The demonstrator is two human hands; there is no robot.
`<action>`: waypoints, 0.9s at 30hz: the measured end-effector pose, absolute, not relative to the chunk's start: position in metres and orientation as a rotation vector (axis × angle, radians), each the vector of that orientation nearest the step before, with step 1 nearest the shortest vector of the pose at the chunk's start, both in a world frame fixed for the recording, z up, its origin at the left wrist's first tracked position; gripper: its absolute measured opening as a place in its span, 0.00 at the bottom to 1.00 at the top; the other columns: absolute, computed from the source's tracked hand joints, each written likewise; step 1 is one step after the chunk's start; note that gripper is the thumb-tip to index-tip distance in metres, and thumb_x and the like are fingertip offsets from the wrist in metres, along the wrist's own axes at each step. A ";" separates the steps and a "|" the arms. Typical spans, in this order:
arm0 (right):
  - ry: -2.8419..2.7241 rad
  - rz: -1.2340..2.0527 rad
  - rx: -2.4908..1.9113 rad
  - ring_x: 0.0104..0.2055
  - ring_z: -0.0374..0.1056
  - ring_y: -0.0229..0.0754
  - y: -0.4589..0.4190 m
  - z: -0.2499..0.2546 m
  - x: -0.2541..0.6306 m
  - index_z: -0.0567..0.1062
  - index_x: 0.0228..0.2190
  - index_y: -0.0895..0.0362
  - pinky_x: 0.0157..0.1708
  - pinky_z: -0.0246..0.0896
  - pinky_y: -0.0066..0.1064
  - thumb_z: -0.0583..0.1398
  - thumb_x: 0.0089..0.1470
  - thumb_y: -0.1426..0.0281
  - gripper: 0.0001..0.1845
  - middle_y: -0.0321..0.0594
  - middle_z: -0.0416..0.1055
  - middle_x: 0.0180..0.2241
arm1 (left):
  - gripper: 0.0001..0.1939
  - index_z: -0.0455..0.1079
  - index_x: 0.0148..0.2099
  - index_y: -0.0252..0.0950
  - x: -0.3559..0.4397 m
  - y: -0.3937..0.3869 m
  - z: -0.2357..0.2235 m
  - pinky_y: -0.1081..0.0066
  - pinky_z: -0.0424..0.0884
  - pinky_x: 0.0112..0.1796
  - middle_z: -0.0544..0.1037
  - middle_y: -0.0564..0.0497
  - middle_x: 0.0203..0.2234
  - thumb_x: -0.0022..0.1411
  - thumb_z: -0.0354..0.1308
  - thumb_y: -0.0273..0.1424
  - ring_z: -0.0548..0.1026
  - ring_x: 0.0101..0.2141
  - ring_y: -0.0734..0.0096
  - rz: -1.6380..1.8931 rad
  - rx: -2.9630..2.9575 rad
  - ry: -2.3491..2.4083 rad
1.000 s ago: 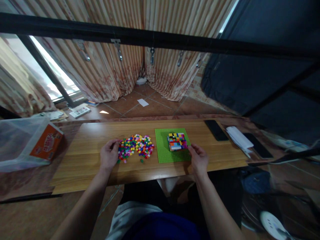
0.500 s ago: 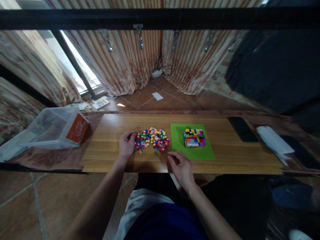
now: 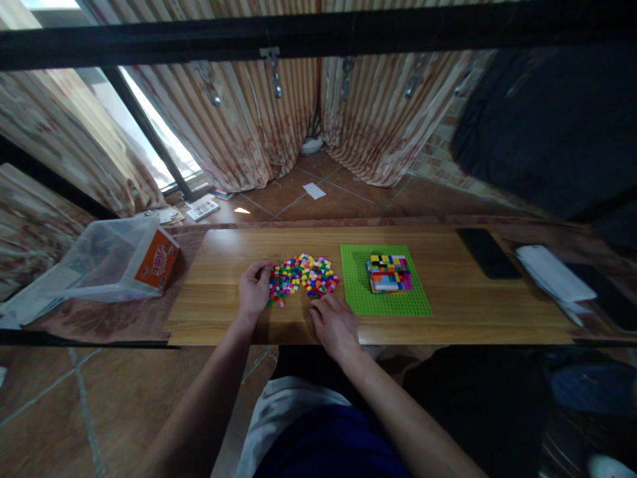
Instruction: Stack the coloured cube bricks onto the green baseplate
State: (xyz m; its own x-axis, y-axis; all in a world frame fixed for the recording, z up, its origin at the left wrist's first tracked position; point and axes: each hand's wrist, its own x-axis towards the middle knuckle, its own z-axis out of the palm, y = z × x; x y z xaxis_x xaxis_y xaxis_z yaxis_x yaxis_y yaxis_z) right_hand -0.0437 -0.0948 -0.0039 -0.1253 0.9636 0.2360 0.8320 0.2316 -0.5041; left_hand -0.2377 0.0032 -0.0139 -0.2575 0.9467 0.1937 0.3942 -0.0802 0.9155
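Note:
Small bricks [image 3: 308, 271] of many colours lie in a loose heap on the wooden board. At the heap's left edge, my left hand [image 3: 255, 289] has its fingertips pinched together; what they hold, if anything, is too small to tell. My right hand [image 3: 337, 326] rests at the near edge of the heap, thumb and fingers closed and pointing down, hiding what lies under the tips. To its right is a green studded baseplate [image 3: 418, 302], carrying a blocky multicoloured brick build [image 3: 391, 273] with a yellow and black top row.
A clear plastic box [image 3: 109, 255] with an orange label stands left of the wooden board [image 3: 472, 305]. A dark phone [image 3: 488, 252] lies on the board's right, with a white object [image 3: 552, 272] beyond it. A black bar [image 3: 318, 36] crosses above.
My right hand has moved left from beside the baseplate to the heap's near edge, where its fingers now cover the spot of a lone green brick. My left hand stays at the heap.

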 end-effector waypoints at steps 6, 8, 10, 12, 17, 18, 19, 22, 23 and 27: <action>-1.943 0.387 -1.578 0.40 0.69 0.46 -0.094 -0.008 -0.041 0.78 0.35 0.51 0.42 0.64 0.37 0.56 0.61 0.70 0.10 0.43 0.74 0.36 | 0.14 0.77 0.39 0.34 -0.236 0.002 -0.011 0.68 0.73 0.42 0.82 0.47 0.35 0.59 0.54 0.37 0.78 0.37 0.65 1.324 1.430 1.663; -1.863 0.466 -1.534 0.40 0.70 0.45 -0.096 -0.006 -0.036 0.78 0.37 0.52 0.43 0.65 0.36 0.55 0.61 0.71 0.11 0.42 0.75 0.37 | 0.15 0.77 0.39 0.35 -0.237 0.002 -0.010 0.67 0.73 0.43 0.82 0.47 0.36 0.59 0.53 0.37 0.78 0.38 0.65 1.322 1.433 1.661; -1.761 0.536 -1.500 0.41 0.71 0.44 -0.098 -0.002 -0.030 0.78 0.39 0.52 0.43 0.66 0.35 0.55 0.61 0.70 0.12 0.42 0.76 0.37 | 0.15 0.77 0.39 0.35 -0.237 0.002 -0.010 0.68 0.73 0.43 0.82 0.47 0.35 0.58 0.53 0.37 0.78 0.38 0.65 1.313 1.439 1.662; -1.656 0.572 -1.499 0.40 0.72 0.44 -0.101 0.003 -0.022 0.79 0.40 0.53 0.43 0.67 0.35 0.54 0.61 0.70 0.13 0.42 0.76 0.38 | 0.15 0.77 0.39 0.35 -0.238 0.002 -0.010 0.68 0.73 0.43 0.82 0.47 0.35 0.58 0.54 0.37 0.78 0.38 0.64 1.302 1.446 1.671; -1.500 0.498 -1.576 0.42 0.73 0.44 -0.105 0.014 0.014 0.79 0.41 0.54 0.44 0.67 0.37 0.53 0.61 0.68 0.15 0.44 0.77 0.39 | 0.15 0.77 0.40 0.35 -0.239 0.004 -0.012 0.68 0.73 0.43 0.82 0.47 0.36 0.58 0.54 0.37 0.78 0.39 0.64 1.292 1.446 1.678; -1.475 0.462 -1.594 0.42 0.73 0.45 -0.106 0.015 0.024 0.79 0.41 0.55 0.45 0.67 0.38 0.53 0.61 0.67 0.16 0.45 0.77 0.39 | 0.15 0.77 0.40 0.35 -0.239 0.004 -0.013 0.68 0.73 0.43 0.82 0.47 0.36 0.58 0.54 0.37 0.78 0.39 0.64 1.294 1.443 1.672; -1.449 0.424 -1.611 0.43 0.73 0.45 -0.106 0.016 0.033 0.80 0.41 0.55 0.45 0.67 0.38 0.53 0.60 0.67 0.16 0.45 0.77 0.40 | 0.15 0.77 0.40 0.35 -0.240 0.005 -0.014 0.68 0.73 0.43 0.82 0.47 0.36 0.58 0.54 0.37 0.78 0.38 0.64 1.298 1.440 1.667; -1.376 0.316 -1.666 0.45 0.72 0.46 -0.105 0.018 0.061 0.80 0.41 0.56 0.47 0.66 0.40 0.54 0.60 0.65 0.16 0.47 0.77 0.42 | 0.15 0.77 0.40 0.35 -0.241 0.006 -0.017 0.68 0.73 0.42 0.82 0.47 0.36 0.58 0.55 0.38 0.78 0.38 0.64 1.310 1.452 1.674; -1.354 0.284 -1.685 0.45 0.72 0.47 -0.104 0.018 0.070 0.80 0.41 0.56 0.47 0.66 0.40 0.54 0.60 0.65 0.16 0.47 0.77 0.42 | 0.15 0.77 0.40 0.35 -0.241 0.006 -0.017 0.68 0.73 0.43 0.82 0.47 0.36 0.58 0.55 0.38 0.78 0.39 0.64 1.312 1.458 1.680; -1.279 0.189 -1.750 0.40 0.71 0.46 -0.099 0.019 0.093 0.80 0.41 0.58 0.42 0.67 0.40 0.55 0.59 0.63 0.18 0.49 0.76 0.39 | 0.16 0.77 0.40 0.34 -0.240 0.005 -0.012 0.69 0.73 0.43 0.82 0.47 0.35 0.58 0.54 0.38 0.78 0.38 0.65 1.305 1.465 1.691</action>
State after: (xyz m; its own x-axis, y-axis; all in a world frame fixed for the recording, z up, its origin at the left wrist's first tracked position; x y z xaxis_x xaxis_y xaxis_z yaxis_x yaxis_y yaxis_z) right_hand 0.0931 -0.0990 0.0191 0.4459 0.8134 0.3735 0.6702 -0.0269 -0.7417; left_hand -0.2395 0.0045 -0.0121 -0.2593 0.9478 0.1855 0.4197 -0.0625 0.9055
